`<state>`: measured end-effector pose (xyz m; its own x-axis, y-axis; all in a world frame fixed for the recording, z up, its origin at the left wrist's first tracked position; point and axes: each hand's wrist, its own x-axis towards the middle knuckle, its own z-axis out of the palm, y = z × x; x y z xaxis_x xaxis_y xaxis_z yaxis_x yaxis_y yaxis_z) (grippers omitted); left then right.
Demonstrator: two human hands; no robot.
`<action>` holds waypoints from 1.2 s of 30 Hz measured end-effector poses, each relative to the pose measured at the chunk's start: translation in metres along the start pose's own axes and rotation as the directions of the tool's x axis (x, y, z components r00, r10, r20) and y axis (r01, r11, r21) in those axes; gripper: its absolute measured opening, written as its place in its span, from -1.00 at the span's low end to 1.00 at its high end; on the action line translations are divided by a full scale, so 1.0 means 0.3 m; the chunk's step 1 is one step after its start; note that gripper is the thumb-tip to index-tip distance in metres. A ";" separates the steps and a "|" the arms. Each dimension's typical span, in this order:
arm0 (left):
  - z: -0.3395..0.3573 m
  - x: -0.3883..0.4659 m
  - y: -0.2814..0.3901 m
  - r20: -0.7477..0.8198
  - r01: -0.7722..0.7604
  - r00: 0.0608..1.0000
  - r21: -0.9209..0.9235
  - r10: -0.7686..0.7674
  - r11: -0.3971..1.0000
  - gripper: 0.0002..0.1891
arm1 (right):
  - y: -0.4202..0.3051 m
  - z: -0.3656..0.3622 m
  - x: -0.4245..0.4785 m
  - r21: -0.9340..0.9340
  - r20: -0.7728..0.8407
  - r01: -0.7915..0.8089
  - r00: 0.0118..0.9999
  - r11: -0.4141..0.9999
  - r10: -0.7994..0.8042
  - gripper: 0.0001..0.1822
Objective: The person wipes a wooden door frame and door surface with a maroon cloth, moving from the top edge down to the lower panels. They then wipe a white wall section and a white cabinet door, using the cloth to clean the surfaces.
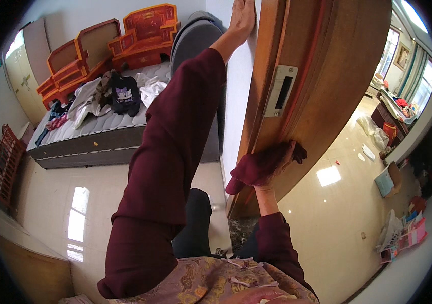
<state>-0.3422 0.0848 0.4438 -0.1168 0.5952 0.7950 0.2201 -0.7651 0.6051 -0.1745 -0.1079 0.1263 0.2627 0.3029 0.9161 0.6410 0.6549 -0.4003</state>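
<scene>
My left hand (pixel 243 18) is raised to the top of the view, resting against the white wall (pixel 236 95) beside the wooden door frame (pixel 311 87). It holds nothing that I can see, and its fingertips are cut off by the picture's edge. Lower down, my right hand (pixel 273 178) presses a maroon cloth (pixel 254 167) to the frame's wood. Folds of the cloth hide most of that hand's fingers. Above the cloth, a metal strike plate (pixel 270 99) with a dark slot is set into the frame.
Left of the wall stands a bed with a bare mattress (pixel 121 121), strewn with clothes (pixel 86 100). Carved wooden chairs (pixel 149 34) are behind it. A dark stone threshold (pixel 242 231) lies below the frame. Across the right-hand floor are a cardboard box (pixel 388 181) and plastic bags (pixel 376 131).
</scene>
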 end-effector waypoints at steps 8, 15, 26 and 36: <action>-0.019 0.007 0.017 0.027 0.010 1.000 0.030 -0.011 0.999 -0.19 | -0.030 -0.006 0.003 -0.016 0.045 -0.006 0.999 1.000 0.006 0.37; -0.024 0.023 0.038 0.053 0.009 0.999 0.014 -0.010 1.000 -0.18 | 0.003 0.000 0.014 -0.086 -0.008 0.155 0.988 0.984 -0.156 0.21; -0.258 -0.493 -0.079 -0.014 0.093 0.996 -0.030 -0.093 0.995 -0.31 | 0.005 0.013 -0.022 -0.095 0.039 0.172 0.985 0.980 -0.169 0.36; -0.333 -1.884 -0.142 0.113 0.937 0.320 -0.185 -0.941 0.297 -0.64 | -0.122 -0.014 0.363 -0.008 0.027 0.250 0.968 0.968 -0.250 0.15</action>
<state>-0.3825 -0.2435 -0.0272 -0.1353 0.9379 -0.3194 -0.2237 0.2852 0.9320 -0.1665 -0.1017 0.2408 0.0750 0.1483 0.9861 0.6923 0.7040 -0.1585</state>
